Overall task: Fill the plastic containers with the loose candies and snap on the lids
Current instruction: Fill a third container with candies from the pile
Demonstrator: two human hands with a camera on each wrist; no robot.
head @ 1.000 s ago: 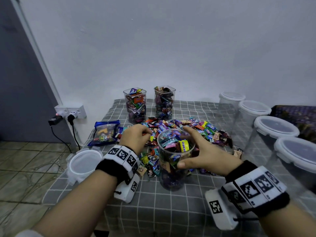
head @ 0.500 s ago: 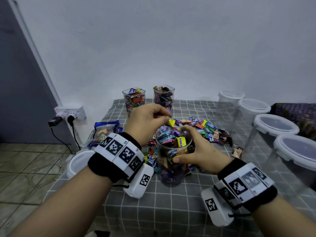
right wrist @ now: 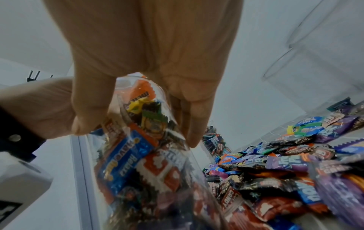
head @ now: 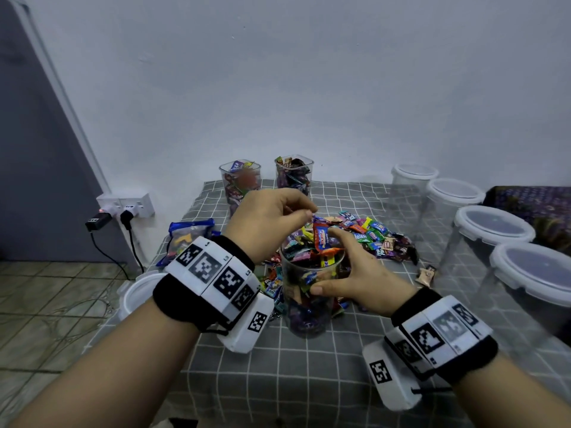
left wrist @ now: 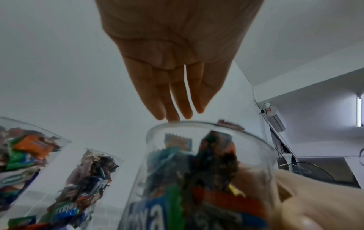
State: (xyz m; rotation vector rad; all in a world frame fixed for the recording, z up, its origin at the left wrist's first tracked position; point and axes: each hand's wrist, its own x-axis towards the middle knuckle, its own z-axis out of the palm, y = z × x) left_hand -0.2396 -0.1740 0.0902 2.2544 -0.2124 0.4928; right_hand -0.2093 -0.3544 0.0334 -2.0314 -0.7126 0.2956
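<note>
Clear plastic jar (head: 309, 291), brim-full of candies (head: 315, 245), stands in grasp of R hand (head: 358, 279), thumb and fingers wrapped round its wall. L hand (head: 268, 223) hovers just above rim, fingers straight, released, holding nothing. Step: filling, approx. done. Next: L hand fetches lid (head: 136, 293) lying to its left, seats and snaps it on.

Seven clear plastic containers are counted. Three are open and filled with candies: one at the front (head: 310, 291) and two at the back, the back left container (head: 239, 183) and the back right container (head: 294, 174). Four lidded containers (head: 491, 236) are lined up along the right. One loose lid (head: 139, 293), one blue bag (head: 188, 236) and one pile of loose candies (head: 370, 236) are seen. Two hands are in view, the left hand (head: 265, 223) and the right hand (head: 361, 276).
</note>
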